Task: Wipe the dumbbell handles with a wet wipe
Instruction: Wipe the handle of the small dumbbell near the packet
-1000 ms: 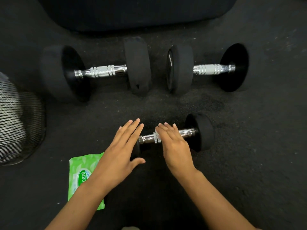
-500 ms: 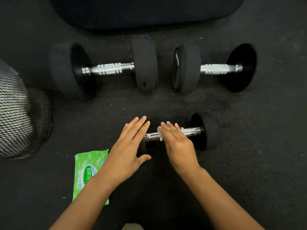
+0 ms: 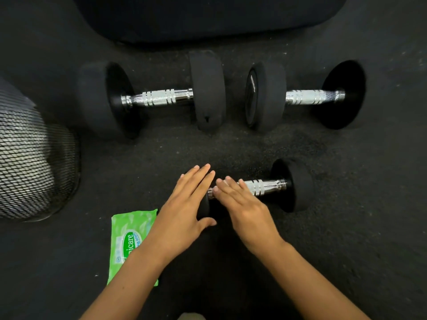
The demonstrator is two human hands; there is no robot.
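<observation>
Both forearms enter from bottom edge, converging toward frame centre. Left hand (image 3: 184, 209) flat, fingers straight and together, thumb splayed right. Right hand (image 3: 242, 204) palm down, fingers extended up-left, just beside left fingertips.

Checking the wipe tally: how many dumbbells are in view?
3. Two large ones lie side by side at the back, left and right; a small one lies nearer, under both hands. None seem hidden.
</observation>
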